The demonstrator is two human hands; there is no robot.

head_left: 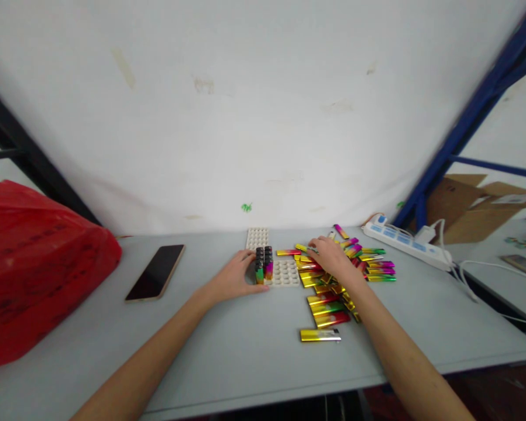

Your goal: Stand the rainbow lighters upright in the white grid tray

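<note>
My left hand [234, 275] spans the left end of a white tray [285, 273] with rows of round holes, its thumb at the near edge and its fingers at the far side. Several lighters [264, 263] with black tops stand upright in that end of the tray, close to my palm. To the right, my right hand [330, 257] reaches over a loose pile of shiny lighters [328, 292] in yellow, red, green and purple. Its fingers are bent down, pinching a lighter [305, 249] at the pile's left side; the fingertips are partly hidden.
Behind the tray lies another white holed tray [257, 237]. A phone [156, 273] and a red plastic bag [38, 269] are on the left. At the back right sits a white power strip [407, 242] with cables. One lighter [319, 335] lies apart near the front.
</note>
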